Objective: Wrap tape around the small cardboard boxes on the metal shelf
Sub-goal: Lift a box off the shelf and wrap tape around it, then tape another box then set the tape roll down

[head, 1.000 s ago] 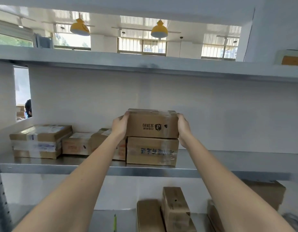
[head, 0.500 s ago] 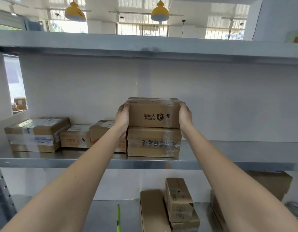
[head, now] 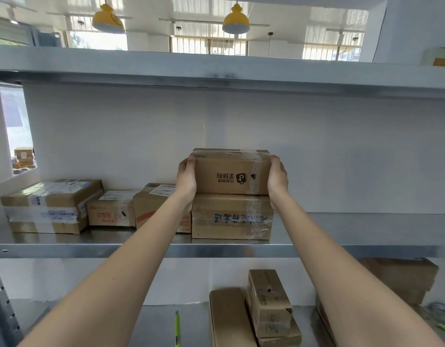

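Note:
A small taped cardboard box (head: 231, 172) with upside-down black print rests on top of another taped box (head: 231, 216) on the metal shelf (head: 354, 249). My left hand (head: 187, 181) clasps the top box's left end and my right hand (head: 276, 177) clasps its right end. Clear tape shines across the top box's upper edge and right side. The lower box has blue lettering under clear wrap.
Three more boxes (head: 48, 206) (head: 111, 209) (head: 153, 204) line the shelf to the left. On the lower shelf lie several boxes (head: 267, 304) and a green pen-like cutter (head: 177, 326). An upper shelf (head: 216, 71) hangs overhead. A white wall stands behind the boxes.
Both hands stay on the top box, which has settled squarely on the lower box. The view has shifted slightly.

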{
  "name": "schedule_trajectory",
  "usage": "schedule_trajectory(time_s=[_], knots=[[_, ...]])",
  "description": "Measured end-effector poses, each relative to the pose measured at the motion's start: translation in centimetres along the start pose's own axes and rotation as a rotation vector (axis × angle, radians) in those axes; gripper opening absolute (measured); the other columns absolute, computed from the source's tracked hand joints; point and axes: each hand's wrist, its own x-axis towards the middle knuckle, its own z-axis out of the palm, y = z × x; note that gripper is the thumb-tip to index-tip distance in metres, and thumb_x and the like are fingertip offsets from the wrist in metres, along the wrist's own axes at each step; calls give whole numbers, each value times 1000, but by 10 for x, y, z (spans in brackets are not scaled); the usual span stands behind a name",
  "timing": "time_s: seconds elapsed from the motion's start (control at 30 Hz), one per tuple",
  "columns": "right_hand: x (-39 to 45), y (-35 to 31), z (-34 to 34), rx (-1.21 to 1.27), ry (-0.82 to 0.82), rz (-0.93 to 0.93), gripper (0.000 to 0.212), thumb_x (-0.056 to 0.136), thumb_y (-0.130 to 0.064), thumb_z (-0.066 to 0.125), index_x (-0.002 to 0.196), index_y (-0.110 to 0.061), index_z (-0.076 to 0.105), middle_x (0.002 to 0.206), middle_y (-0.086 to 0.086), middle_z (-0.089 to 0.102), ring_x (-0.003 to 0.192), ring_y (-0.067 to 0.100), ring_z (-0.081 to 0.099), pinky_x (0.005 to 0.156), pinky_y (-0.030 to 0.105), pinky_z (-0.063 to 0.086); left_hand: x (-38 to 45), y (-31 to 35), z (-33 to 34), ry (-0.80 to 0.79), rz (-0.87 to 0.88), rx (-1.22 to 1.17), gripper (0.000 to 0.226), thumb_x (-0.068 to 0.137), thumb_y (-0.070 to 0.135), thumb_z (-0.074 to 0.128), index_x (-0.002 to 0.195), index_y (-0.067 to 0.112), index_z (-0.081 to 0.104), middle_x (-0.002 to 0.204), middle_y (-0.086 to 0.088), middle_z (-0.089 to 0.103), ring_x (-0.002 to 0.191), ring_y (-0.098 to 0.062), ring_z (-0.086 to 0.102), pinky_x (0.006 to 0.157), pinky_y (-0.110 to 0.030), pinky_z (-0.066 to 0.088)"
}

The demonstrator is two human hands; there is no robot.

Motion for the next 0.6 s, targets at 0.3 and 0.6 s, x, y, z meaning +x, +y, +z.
schedule_trajectory(time_s=[0.3, 0.6], knots=[[-20, -19, -14, 19, -34, -29, 61, 98, -58, 30, 150, -26, 29, 155, -2, 31, 142, 20, 29, 115, 38, 23, -29, 22, -3, 93, 87, 21, 60, 102, 49, 39, 153, 19, 30, 157, -2, 34, 144, -23, 31, 118, -41, 25], [-129, 72, -67, 95, 312, -339, 23, 97, -34, 53, 118, -26, 51, 106, -15, 54, 90, -12, 52, 74, 3, 41, -156, -81, -40, 255, 754, 86, 18, 98, 24, 37, 103, 32, 52, 94, 21, 53, 83, -5, 52, 75, -16, 42]])
